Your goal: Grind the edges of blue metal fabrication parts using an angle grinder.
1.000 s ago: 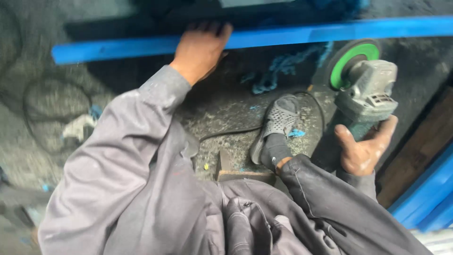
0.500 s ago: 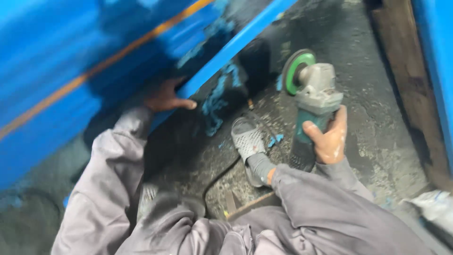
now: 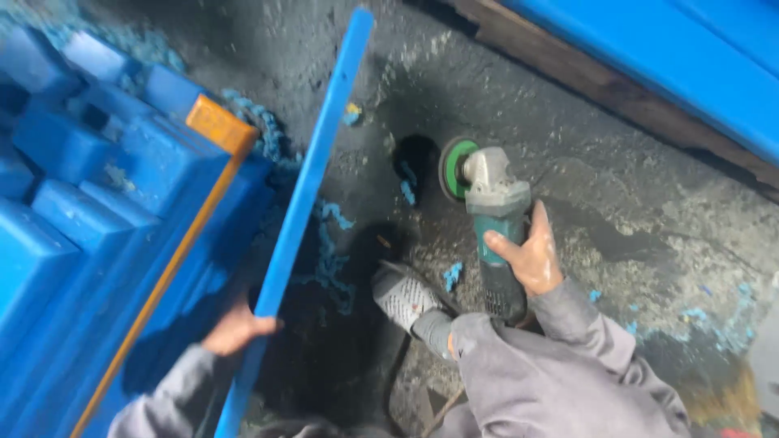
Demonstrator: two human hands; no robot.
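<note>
angle grinder (image 3: pixel 492 219) in right hand (image 3: pixel 531 258)

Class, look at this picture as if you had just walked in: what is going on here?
A person in grey work clothes crouches on a dark, gritty floor. The right hand grips an angle grinder with a green disc, held just above the floor. The left hand holds a long blue bar that runs away from the person beside a stack of blue moulded parts. Blue shavings lie scattered about.

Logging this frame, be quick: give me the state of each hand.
Left hand: closed on the edge of the long blue strip.
Right hand: closed around the angle grinder, holding it above the floor.
</note>
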